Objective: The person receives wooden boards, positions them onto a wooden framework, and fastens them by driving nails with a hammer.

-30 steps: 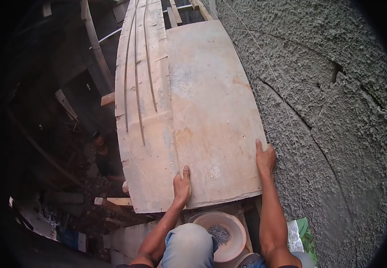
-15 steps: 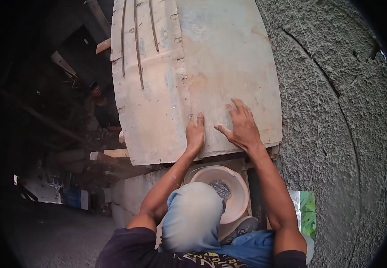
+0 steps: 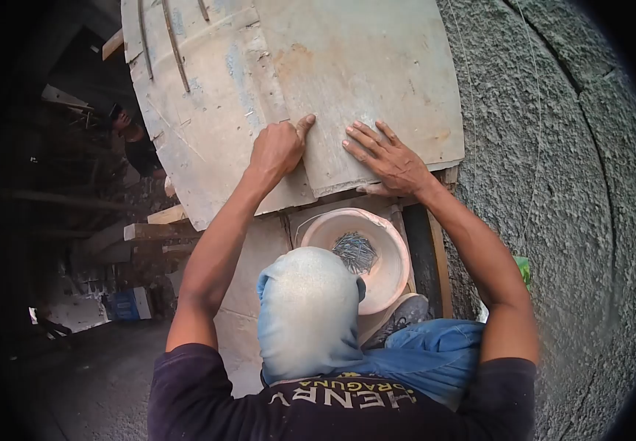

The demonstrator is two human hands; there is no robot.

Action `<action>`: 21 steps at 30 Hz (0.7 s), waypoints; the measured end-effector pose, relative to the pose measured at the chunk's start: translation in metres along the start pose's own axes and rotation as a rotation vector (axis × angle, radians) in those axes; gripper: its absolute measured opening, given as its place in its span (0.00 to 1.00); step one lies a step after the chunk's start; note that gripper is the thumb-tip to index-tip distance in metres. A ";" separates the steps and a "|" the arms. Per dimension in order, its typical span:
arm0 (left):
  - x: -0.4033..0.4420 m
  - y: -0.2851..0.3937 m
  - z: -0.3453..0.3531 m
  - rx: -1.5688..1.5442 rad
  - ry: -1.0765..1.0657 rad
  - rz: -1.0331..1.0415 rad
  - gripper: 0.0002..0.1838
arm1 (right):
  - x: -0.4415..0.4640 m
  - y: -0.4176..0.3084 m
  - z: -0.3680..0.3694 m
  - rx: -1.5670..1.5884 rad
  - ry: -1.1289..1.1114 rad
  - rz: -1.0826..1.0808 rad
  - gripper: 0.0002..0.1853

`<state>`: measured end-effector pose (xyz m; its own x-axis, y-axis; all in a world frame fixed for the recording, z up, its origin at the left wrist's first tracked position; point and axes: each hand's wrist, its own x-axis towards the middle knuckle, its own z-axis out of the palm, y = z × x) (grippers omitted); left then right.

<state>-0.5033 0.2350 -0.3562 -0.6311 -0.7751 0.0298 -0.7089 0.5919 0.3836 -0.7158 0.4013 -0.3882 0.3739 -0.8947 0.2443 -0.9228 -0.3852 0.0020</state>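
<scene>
"What are the hands on?"

"A smooth board (image 3: 369, 73), pale with rust-brown stains. It overlaps a rough board (image 3: 218, 121) on its left, which has a ragged outer edge and bluish smears."

"And the grip?"

"The left hand (image 3: 279, 151) is clenched at the seam, thumb out on the smooth board; I can't tell whether the fingers have hold of its edge. The right hand (image 3: 391, 162) is released, fingers spread flat near the board's near edge."

"Anything lying on top?"

"Thin rods (image 3: 174, 51) on the rough board, toward the far end."

"What's just below the boards?"

"A bucket (image 3: 400, 246) with a heap of nails (image 3: 354, 252) inside, between the near edge and the wearer's knee (image 3: 307, 301). A shoe (image 3: 406, 312) is right beside it."

"How about the room?"

"On the right, a coarse grey wall (image 3: 509, 169) with a long dark crack, and thin string (image 3: 538, 95) in front of it. On the left it's dim: a person (image 3: 138, 143) in a dark top beyond the rough board, timber (image 3: 160, 231) poking out nearby, and a blue thing (image 3: 123, 305) lower down, too murky to make out."
</scene>
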 end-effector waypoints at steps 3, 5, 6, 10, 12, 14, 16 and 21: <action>-0.005 0.012 -0.005 0.020 0.041 -0.090 0.43 | -0.008 0.000 0.004 0.075 0.067 0.005 0.55; -0.010 0.015 -0.004 0.004 0.029 -0.060 0.43 | -0.010 -0.001 0.008 0.131 0.116 0.003 0.54; -0.015 0.020 -0.008 -0.041 0.042 -0.082 0.43 | -0.010 -0.003 0.009 -0.037 0.078 -0.011 0.54; -0.016 0.016 -0.007 -0.186 0.068 -0.153 0.43 | -0.009 -0.004 0.021 -0.142 0.100 -0.026 0.51; -0.015 0.009 0.002 -0.225 0.125 -0.133 0.43 | -0.010 -0.003 0.022 -0.120 0.135 -0.038 0.49; -0.020 0.009 0.002 -0.263 0.176 -0.121 0.43 | -0.011 -0.008 0.021 -0.075 0.147 -0.040 0.48; -0.023 0.011 -0.001 -0.277 0.124 -0.197 0.44 | -0.013 -0.009 0.023 -0.033 0.158 -0.040 0.46; -0.026 0.017 0.004 -0.181 0.093 -0.186 0.43 | -0.019 -0.012 0.037 0.036 0.214 -0.042 0.40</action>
<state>-0.5003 0.2662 -0.3540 -0.4575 -0.8889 0.0250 -0.7369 0.3947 0.5488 -0.7087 0.4146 -0.4288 0.3801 -0.8107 0.4453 -0.9016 -0.4323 -0.0175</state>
